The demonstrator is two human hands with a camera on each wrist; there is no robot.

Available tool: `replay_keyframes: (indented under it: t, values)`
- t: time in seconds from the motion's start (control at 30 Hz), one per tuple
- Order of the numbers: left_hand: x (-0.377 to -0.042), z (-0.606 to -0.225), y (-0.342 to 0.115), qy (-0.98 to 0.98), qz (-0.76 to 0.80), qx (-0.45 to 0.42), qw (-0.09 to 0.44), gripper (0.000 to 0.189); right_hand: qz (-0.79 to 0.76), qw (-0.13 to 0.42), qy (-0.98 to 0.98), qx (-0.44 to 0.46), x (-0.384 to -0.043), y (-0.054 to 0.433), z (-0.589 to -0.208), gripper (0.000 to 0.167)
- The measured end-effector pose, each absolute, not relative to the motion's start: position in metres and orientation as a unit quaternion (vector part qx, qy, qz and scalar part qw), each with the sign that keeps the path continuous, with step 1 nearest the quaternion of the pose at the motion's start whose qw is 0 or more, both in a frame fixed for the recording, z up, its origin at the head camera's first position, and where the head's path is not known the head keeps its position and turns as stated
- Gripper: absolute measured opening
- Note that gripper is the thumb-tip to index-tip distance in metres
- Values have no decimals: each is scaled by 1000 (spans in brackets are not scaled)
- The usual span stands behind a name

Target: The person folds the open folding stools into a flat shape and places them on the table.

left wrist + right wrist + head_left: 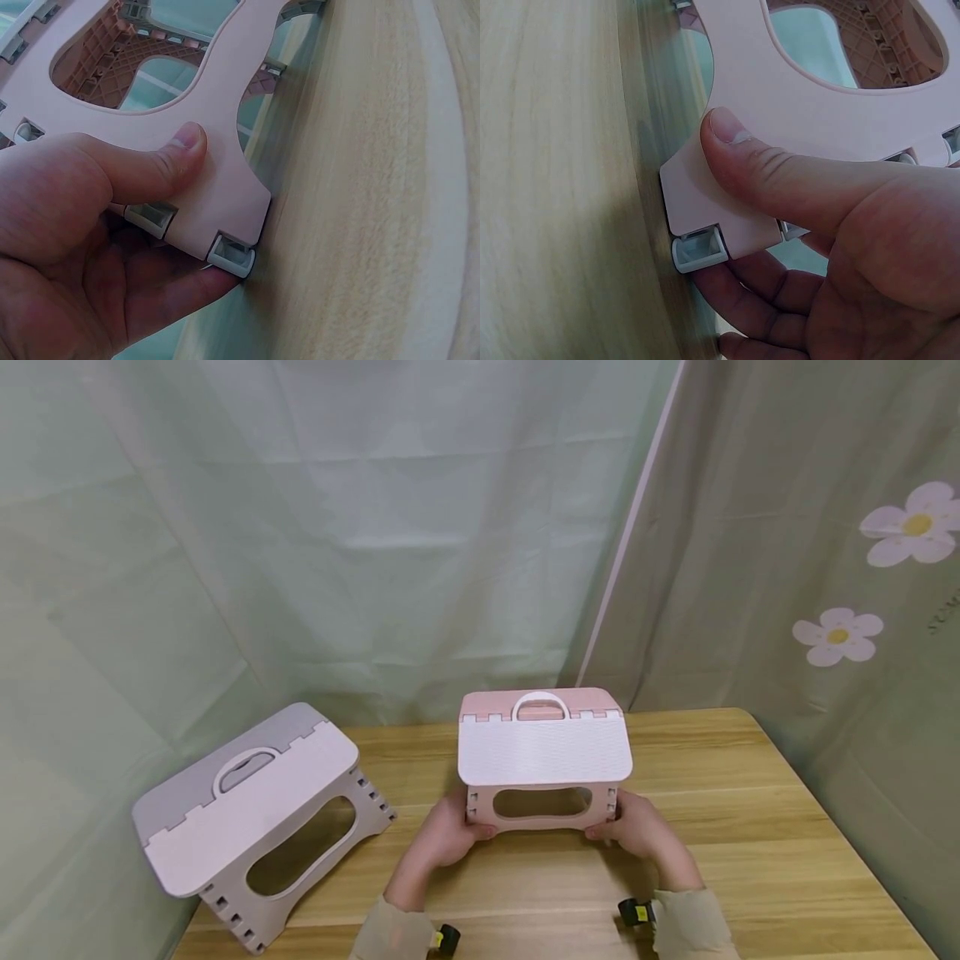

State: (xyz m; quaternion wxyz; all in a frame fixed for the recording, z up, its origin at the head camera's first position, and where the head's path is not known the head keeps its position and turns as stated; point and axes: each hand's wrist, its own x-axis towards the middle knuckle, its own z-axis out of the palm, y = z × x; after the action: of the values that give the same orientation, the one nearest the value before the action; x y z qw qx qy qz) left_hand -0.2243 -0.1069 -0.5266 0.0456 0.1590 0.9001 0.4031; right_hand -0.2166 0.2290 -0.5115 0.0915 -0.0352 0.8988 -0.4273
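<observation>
A pink and white folding step stool (545, 752) stands unfolded toward the back of the wooden table, its arched white handle at the top. My left hand (447, 832) grips the stool's left leg, thumb (176, 157) pressed on the pink front panel and fingers behind the edge. On the other side my right hand (637, 827) holds the right leg the same way, its thumb (739, 154) flat on the panel. In both wrist views the stool's feet are right at the tabletop, and the ribbed underside shows through the oval opening.
A larger-looking grey and white folding stool (255, 802) stands unfolded and angled at the table's left side. The wood-grain table (757, 860) has its right edge sloping away. Pale green curtains (420, 527) hang close behind, with a flowered one (750, 568) at right.
</observation>
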Motion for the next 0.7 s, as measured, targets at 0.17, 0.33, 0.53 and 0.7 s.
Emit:
replay_keyframes:
  t: [0.17, 0.33, 0.53, 0.7]
  values:
    - [-224, -526, -107, 900, 403, 158, 45, 54, -429, 94, 898, -34, -217, 229, -512, 41]
    - [-224, -527, -107, 901, 401, 158, 43, 55, -429, 91, 898, -36, -216, 229, -512, 42]
    - [-224, -527, -107, 900, 404, 159, 42, 52, -422, 88, 902, -41, -216, 229, -512, 43]
    - [-225, -528, -107, 902, 400, 160, 41, 53, -421, 85, 902, -44, -216, 229, -513, 43]
